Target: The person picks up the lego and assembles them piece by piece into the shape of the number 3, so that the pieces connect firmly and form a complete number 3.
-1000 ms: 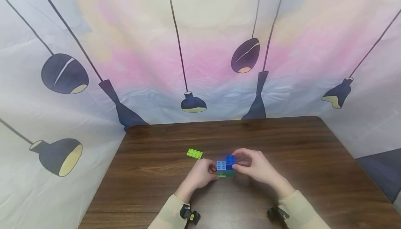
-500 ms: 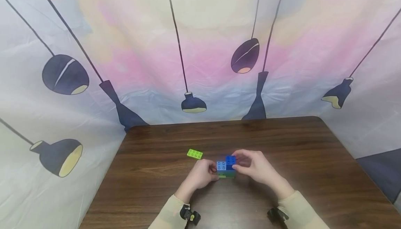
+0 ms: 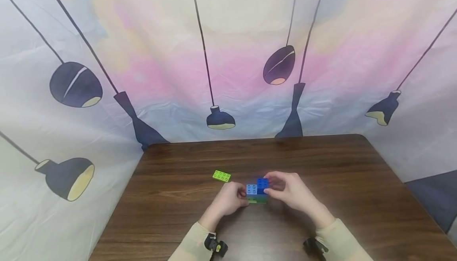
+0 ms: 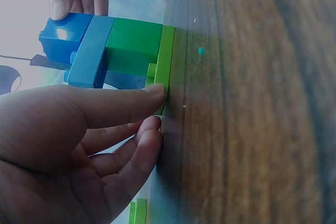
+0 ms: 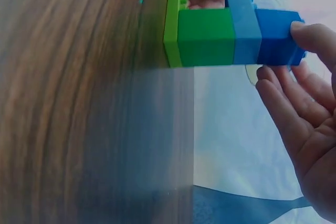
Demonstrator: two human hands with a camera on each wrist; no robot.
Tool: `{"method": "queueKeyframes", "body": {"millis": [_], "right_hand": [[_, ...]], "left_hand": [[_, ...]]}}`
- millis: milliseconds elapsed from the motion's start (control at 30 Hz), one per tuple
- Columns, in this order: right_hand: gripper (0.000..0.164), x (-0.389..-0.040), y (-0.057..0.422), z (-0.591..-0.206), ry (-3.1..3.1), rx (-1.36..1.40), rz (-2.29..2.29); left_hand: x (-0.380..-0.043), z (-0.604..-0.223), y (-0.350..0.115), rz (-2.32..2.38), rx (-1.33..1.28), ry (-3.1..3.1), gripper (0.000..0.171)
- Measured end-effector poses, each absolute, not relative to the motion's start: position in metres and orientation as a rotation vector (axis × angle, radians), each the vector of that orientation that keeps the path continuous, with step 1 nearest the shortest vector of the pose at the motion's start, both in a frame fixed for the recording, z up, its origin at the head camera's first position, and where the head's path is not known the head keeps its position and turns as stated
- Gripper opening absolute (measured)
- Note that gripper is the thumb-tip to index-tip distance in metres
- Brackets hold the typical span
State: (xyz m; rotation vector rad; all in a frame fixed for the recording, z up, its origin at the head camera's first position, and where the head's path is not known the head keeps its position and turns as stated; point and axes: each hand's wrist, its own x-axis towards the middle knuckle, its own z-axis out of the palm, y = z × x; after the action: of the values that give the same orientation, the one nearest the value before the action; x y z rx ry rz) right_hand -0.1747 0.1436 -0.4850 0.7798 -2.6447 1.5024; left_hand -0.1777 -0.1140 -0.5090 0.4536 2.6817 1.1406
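Observation:
A small stack of toy building bricks stands on the table in front of the person. From the bottom it has a flat lime brick, a green brick, a flat light blue brick and a dark blue brick on top at the right side. The left hand pinches the left end of the lime base between thumb and fingers. With thumb and fingertips, the right hand holds the dark blue brick. In the left wrist view, a gap shows beneath the light blue brick's left end.
A loose flat lime brick lies on the wooden table, behind and left of the stack. A fabric backdrop printed with hanging lamps rises behind the table. Both wrists wear small black cameras.

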Motion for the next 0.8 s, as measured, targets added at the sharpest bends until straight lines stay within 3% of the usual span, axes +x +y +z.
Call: {"method": "queueKeyframes", "body": {"millis": [433, 800], "right_hand": [[0.041, -0.181, 0.147, -0.494, -2.663, 0.709, 1.784], [0.041, -0.182, 0.149, -0.496, -2.75, 0.677, 1.769]], "left_hand": [[-0.177, -0.506, -0.115, 1.162, 0.473, 2.667, 0.019], [-0.177, -0.508, -0.115, 1.154, 0.474, 2.667, 0.02]]}}
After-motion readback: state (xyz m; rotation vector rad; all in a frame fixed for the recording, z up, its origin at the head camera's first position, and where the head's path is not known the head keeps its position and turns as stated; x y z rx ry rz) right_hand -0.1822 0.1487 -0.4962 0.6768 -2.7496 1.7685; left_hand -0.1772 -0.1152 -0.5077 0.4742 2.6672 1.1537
